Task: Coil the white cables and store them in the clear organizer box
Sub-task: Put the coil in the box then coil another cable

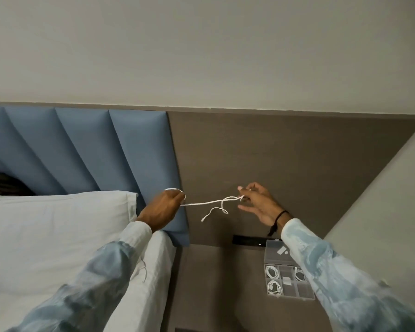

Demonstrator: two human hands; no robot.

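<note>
A single head-worn wide-angle view faces forward, tilted up toward the brown wooden headboard panel [273, 164], apparently from close range.

White cable [207, 202]: thin, partly looped at its left end, stretched roughly level in the air, with a slack bend and a loose free end hanging below its middle. Clear organizer box [288, 269]: lies flat on the brown bedside surface at lower right, lid open and tilted back, interior divided into compartments. Three compartments each hold a coiled white cable [274, 287]; the right side of the box is hidden from view
</note>
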